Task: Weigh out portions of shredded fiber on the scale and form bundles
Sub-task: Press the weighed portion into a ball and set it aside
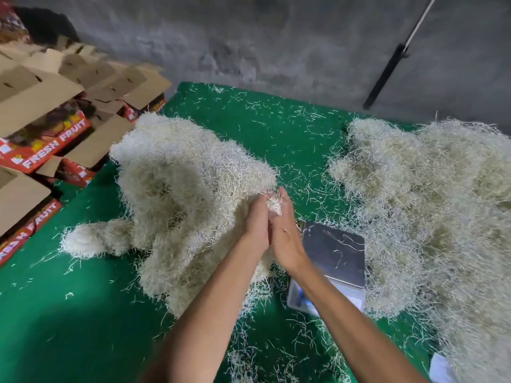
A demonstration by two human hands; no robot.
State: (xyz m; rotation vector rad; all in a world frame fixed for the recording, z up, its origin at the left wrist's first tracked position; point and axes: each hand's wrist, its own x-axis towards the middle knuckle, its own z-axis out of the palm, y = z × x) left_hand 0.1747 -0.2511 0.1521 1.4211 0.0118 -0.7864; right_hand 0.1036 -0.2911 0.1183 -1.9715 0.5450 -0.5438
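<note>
Centrally, left hand (255,226) and right hand (284,230) pressed palm to palm, pinching a small tuft of shredded fiber (273,204) between the fingertips. Directly behind at eleven o'clock, touching the left hand, a pale heap of formed bundles (179,189). At three o'clock, a large loose pile of fiber (431,205) spread over the green surface (69,313). Just right of the wrists at four o'clock, a scale (336,258) with a steel pan carrying only a few stray strands. At nine to ten o'clock, stacked cardboard fruit boxes (47,125).
</note>
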